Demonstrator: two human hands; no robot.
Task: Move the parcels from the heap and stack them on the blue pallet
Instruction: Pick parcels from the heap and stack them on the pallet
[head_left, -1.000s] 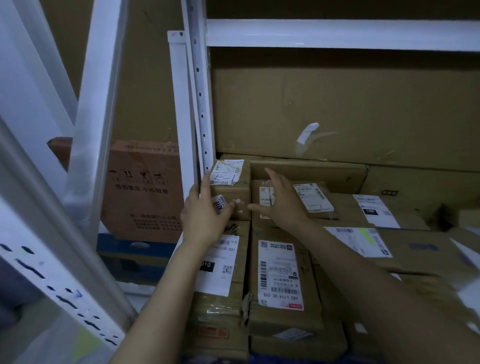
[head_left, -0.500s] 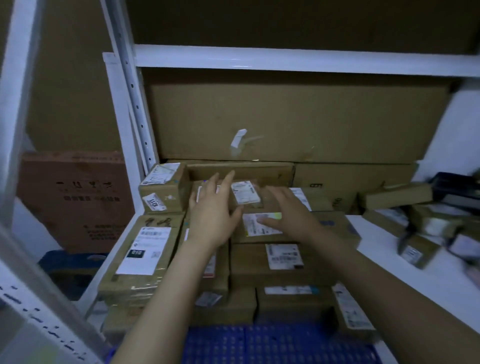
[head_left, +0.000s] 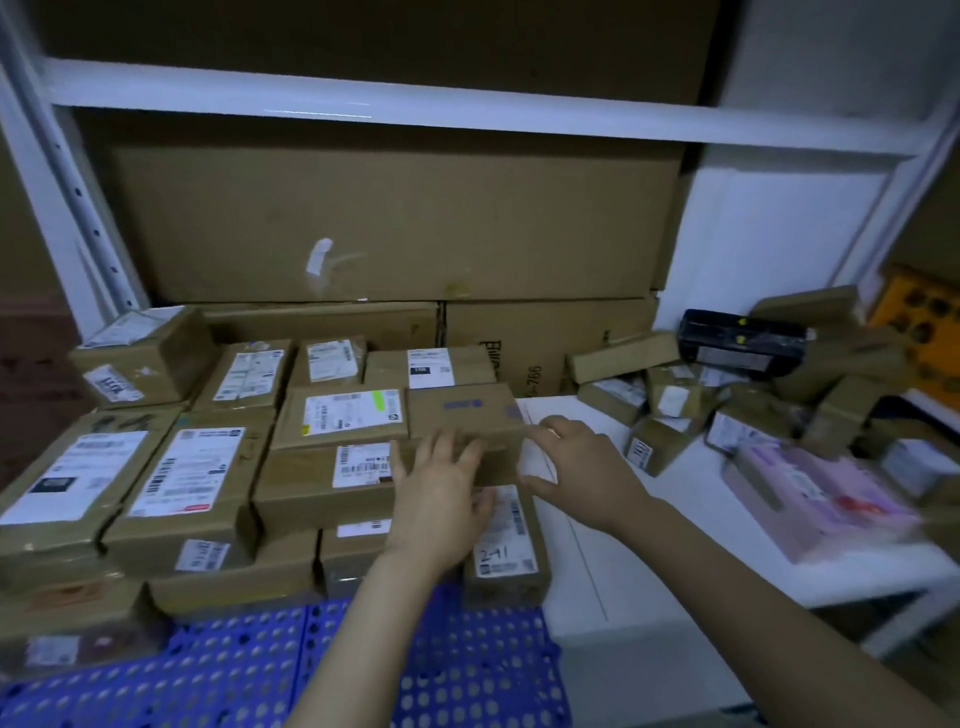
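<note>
Both hands are working at the right end of the parcel stack (head_left: 208, 467) on the blue pallet (head_left: 249, 670).
The left hand (head_left: 441, 499) is lying flat, fingers straight, against the blue-marked cardboard parcel (head_left: 462, 413). The right hand (head_left: 587, 467), fingers spread and released, is touching that parcel's right edge. The heap (head_left: 727, 400) is sitting on the white shelf (head_left: 613, 561) to the right.
</note>
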